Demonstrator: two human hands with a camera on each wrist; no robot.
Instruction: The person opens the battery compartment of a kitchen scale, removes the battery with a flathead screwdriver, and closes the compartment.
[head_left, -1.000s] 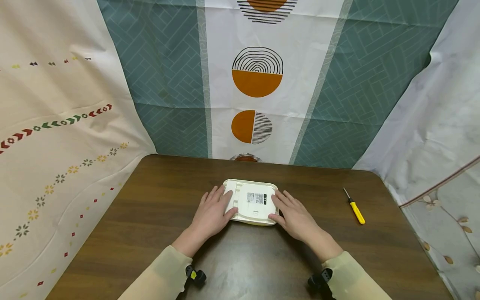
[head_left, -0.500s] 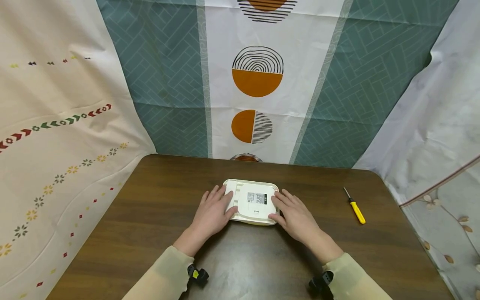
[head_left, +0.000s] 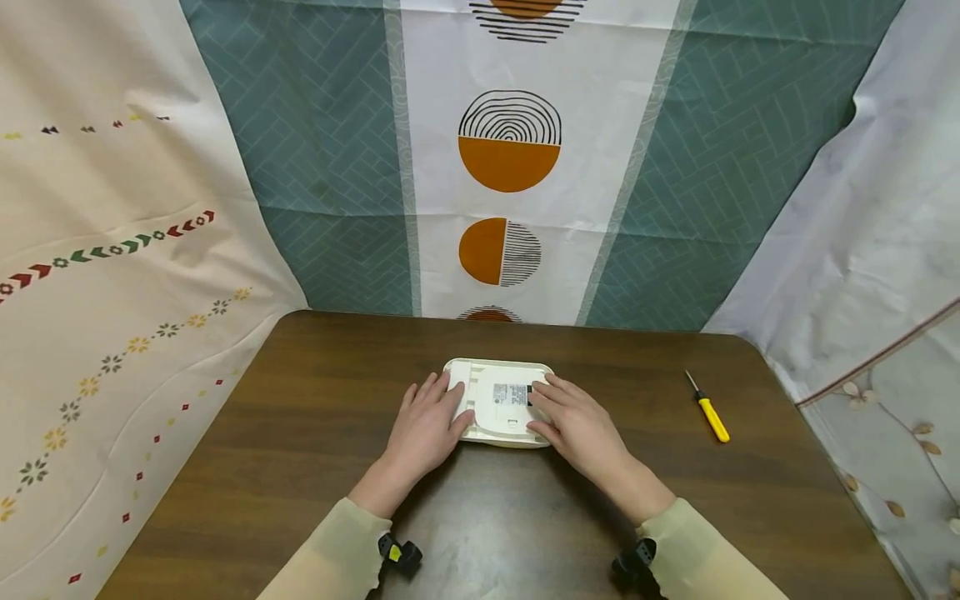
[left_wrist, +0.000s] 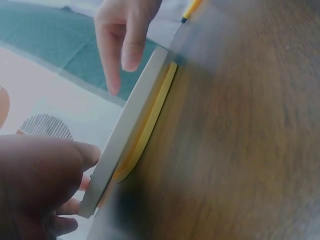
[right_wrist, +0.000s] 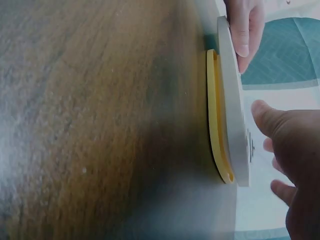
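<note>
A flat white device lies label side up on the brown table; its lower rim is yellow. My left hand rests on its left part with straight fingers, the thumb against the front left edge. My right hand lies flat on its right part. Those fingers reach over the label, with the thumb at the front edge. In the left wrist view the right hand's fingers hover over the device's far end. Neither hand curls round anything.
A small yellow-handled screwdriver lies on the table to the right, about a hand's width from my right hand. Patterned cloth hangs behind and on both sides of the table. Bare tabletop lies between my forearms.
My right hand has slid a little to the left, further onto the device and over its label. The left hand and the device have stayed put.
</note>
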